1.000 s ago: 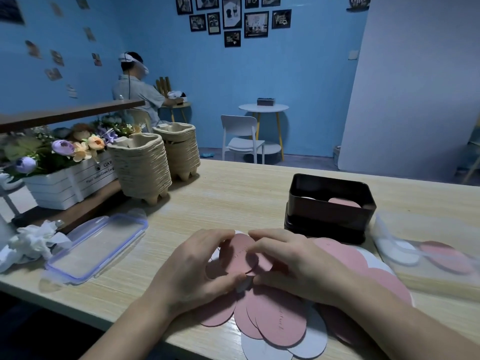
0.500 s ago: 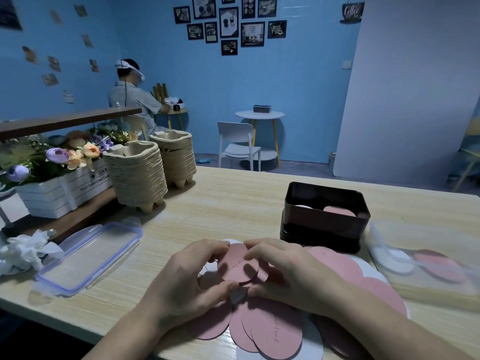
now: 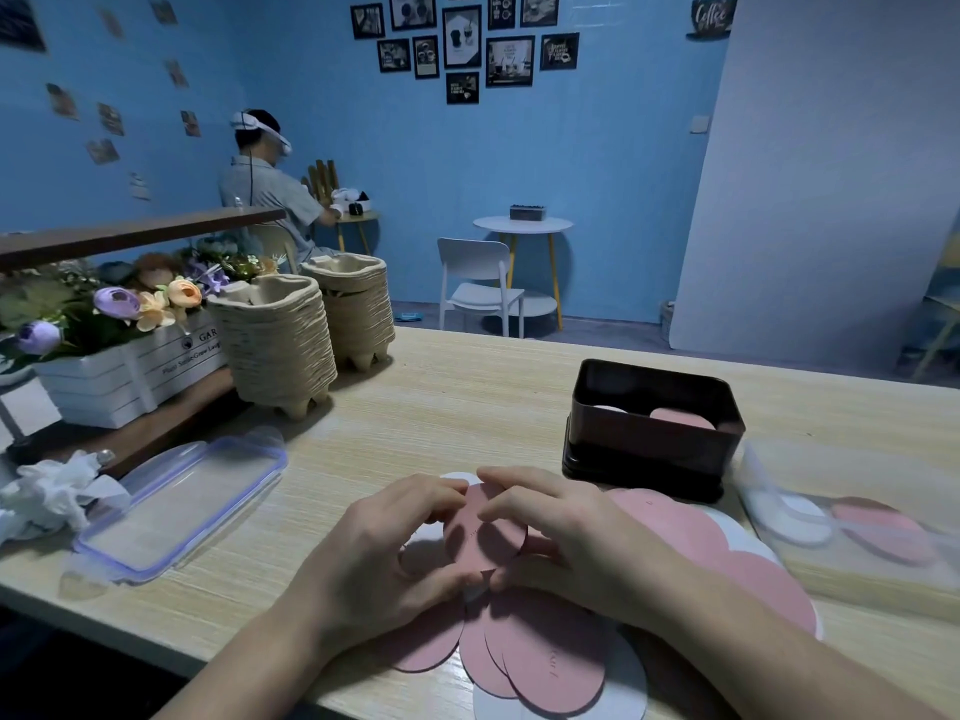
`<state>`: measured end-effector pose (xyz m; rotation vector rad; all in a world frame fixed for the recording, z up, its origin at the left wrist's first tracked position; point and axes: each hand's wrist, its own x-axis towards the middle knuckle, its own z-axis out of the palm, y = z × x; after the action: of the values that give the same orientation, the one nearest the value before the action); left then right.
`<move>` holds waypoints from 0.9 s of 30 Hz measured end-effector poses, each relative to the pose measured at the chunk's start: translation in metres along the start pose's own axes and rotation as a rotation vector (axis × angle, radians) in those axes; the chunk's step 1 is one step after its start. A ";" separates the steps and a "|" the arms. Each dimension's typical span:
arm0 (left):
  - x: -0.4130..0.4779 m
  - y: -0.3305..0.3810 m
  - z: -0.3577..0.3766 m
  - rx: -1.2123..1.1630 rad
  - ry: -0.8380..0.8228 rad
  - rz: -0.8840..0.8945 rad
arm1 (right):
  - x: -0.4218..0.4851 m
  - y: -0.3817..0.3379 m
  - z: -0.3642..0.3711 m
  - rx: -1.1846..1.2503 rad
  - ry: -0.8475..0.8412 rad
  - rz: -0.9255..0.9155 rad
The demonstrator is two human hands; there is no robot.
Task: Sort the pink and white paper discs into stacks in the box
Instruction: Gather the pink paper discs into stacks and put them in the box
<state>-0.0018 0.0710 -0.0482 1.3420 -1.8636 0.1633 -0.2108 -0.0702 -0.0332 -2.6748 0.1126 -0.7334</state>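
Right, pale wood-grain table in a blue-walled room, framed prints high on the back wall, white chair beyond. Gripping one matte pink disc with left hand and right hand, fingers curled on its edges, just above a fanned pile of flat pink and white paper discs at the near edge. Behind that, glossy dark rectangular box with white and pink stacks inside; ribbed pulp trays stacked far left, clear plastic lid flat near left.
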 end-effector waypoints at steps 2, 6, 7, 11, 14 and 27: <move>0.000 0.000 0.000 -0.005 -0.010 0.004 | 0.001 -0.001 -0.001 -0.005 0.014 -0.021; -0.001 0.000 -0.002 -0.019 -0.042 -0.039 | 0.000 0.000 -0.002 0.021 0.050 -0.048; 0.000 0.001 -0.003 -0.015 -0.044 -0.039 | 0.000 0.000 -0.002 0.023 0.049 -0.044; 0.001 0.003 -0.003 -0.010 -0.039 -0.025 | -0.001 -0.001 -0.003 0.049 0.022 -0.030; 0.000 -0.002 -0.001 0.003 -0.069 -0.018 | 0.000 -0.001 -0.005 0.030 -0.006 -0.043; 0.000 0.003 -0.005 -0.007 -0.096 -0.063 | -0.004 -0.001 -0.004 -0.091 0.014 -0.053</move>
<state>-0.0011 0.0750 -0.0440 1.4242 -1.8968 0.0602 -0.2165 -0.0703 -0.0317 -2.7690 0.0814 -0.7816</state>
